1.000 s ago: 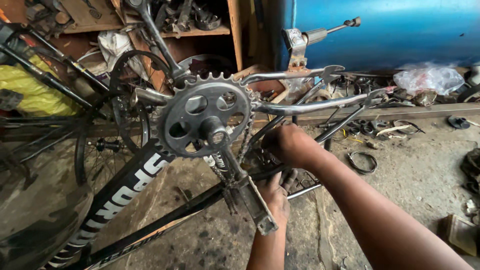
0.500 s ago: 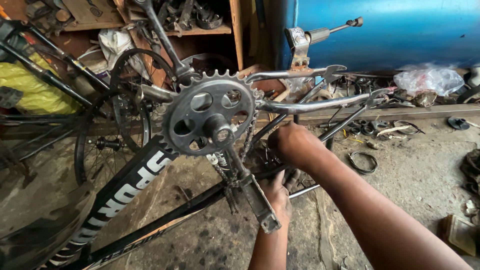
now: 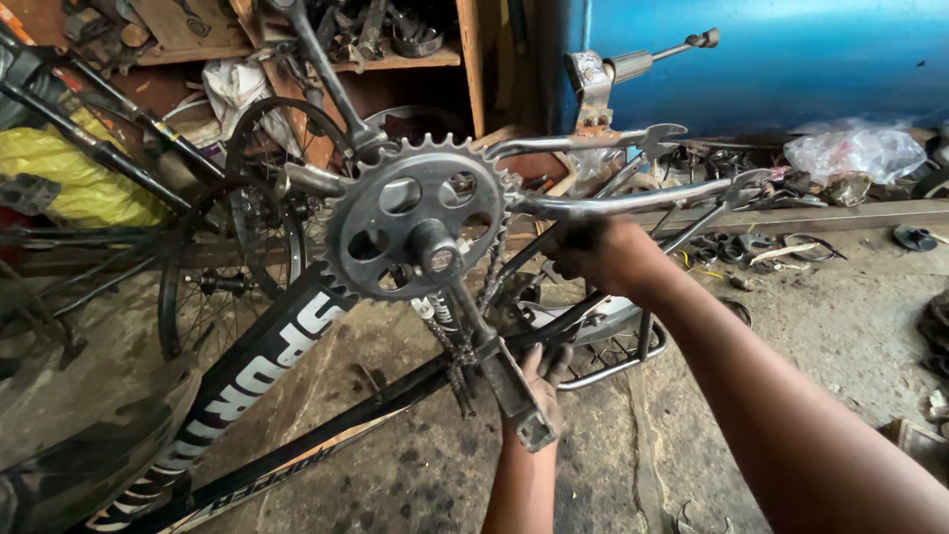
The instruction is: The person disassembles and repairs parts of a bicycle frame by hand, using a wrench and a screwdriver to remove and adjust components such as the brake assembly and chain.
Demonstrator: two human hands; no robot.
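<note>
From the head camera, an upturned bicycle frame [image 3: 267, 366] lies across the workshop floor, its toothed chainring [image 3: 415, 232] facing up so the drive parts can be reached. Just below the chainring, the left hand [image 3: 539, 381] cups the pedal [image 3: 519, 396] on the crank arm, fingers wrapped on it, seemingly to keep it steady. To the right of the chainring, the right hand [image 3: 598, 252] is closed around the chrome stay [image 3: 633, 201]. A loose chain [image 3: 450, 336] hangs beneath the chainring.

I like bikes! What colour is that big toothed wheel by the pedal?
The chainring is dull silver-grey metal with round holes, seen clearly in the head view.
</note>
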